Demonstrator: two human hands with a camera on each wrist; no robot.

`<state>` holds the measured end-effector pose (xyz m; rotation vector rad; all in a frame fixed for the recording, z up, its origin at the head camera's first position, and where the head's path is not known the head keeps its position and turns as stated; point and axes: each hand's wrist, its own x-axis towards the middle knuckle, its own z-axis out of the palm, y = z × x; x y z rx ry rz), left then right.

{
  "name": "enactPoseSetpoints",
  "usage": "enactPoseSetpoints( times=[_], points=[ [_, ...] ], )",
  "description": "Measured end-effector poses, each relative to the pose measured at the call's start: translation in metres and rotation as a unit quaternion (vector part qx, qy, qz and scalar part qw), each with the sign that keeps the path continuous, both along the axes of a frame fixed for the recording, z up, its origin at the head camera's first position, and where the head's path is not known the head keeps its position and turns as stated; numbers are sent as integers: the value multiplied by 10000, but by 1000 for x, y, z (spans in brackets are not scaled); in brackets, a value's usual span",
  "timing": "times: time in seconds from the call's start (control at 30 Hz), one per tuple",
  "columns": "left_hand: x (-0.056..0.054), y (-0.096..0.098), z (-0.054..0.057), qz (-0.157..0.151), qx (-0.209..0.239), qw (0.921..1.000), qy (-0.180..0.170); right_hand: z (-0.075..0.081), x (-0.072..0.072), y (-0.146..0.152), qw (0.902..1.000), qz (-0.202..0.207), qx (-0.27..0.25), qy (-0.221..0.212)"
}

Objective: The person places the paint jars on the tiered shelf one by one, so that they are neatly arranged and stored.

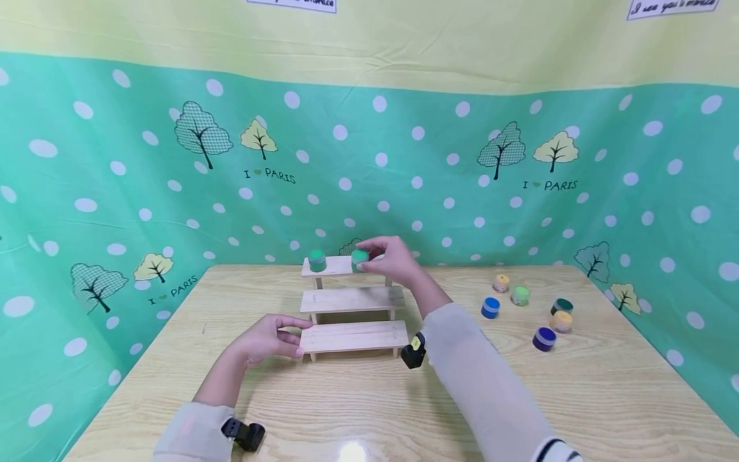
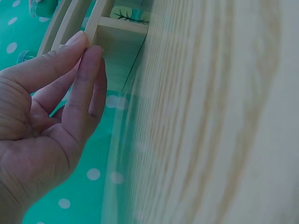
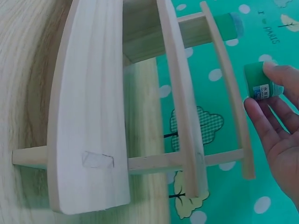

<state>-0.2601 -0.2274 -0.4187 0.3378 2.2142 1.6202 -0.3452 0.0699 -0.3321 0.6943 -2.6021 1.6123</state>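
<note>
A three-step wooden stand (image 1: pixel 353 335) sits on the table. My left hand (image 1: pixel 272 337) pinches the left end of its lowest step between thumb and fingers; the left wrist view shows the same hand (image 2: pixel 56 98) at the step's corner. At the top step, my right hand (image 1: pixel 392 258) holds a small green paint jar (image 1: pixel 359 258) by its sides. In the right wrist view this jar (image 3: pixel 258 80) shows a printed label, with my right hand's (image 3: pixel 280 116) thumb and fingers around it. Another green jar (image 1: pixel 317 260) stands on the left of the top step.
On the table to the right stand several more paint jars: a blue one (image 1: pixel 490 308), a light green one (image 1: pixel 520 296), a purple one (image 1: pixel 544 339), a dark green one (image 1: pixel 562 306) and two orange ones, one of them (image 1: pixel 501 283) farther back. A dotted cloth (image 1: pixel 404 160) hangs behind the table.
</note>
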Motion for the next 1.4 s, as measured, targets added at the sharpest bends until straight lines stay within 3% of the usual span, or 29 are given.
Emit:
enactPoseSetpoints(
  times=[0.5,0.87,1.1,1.4],
  points=[
    [2,-1,-2,-17,106,9999,13,-5,-7,-14,9997,-179,89,147],
    [1,-1,-2,14,-100,9999,134,-8,-10,-19,9996,-204,143,102],
    [1,0,-1,25,-60,9999,128,-8,-8,-21,9996,-267,5,-83],
    [1,1,0,37,-152,9998,118,-11,-1,-18,9983,-446,-360,114]
  ],
)
